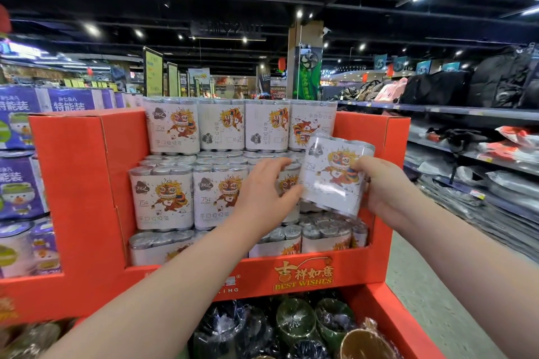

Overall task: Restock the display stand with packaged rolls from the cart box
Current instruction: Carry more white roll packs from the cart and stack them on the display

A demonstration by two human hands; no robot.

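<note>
The red display stand filled the middle of the view, with stacked packs of rolls in tiers inside it. In front of the stand's right side, one packaged roll pack hung tilted. The right hand gripped its right edge with curled fingers. The left hand lay loosely open against the stand's middle tier, its thumb at the pack's left edge.

black bags on right shelf, purple packs left
</note>
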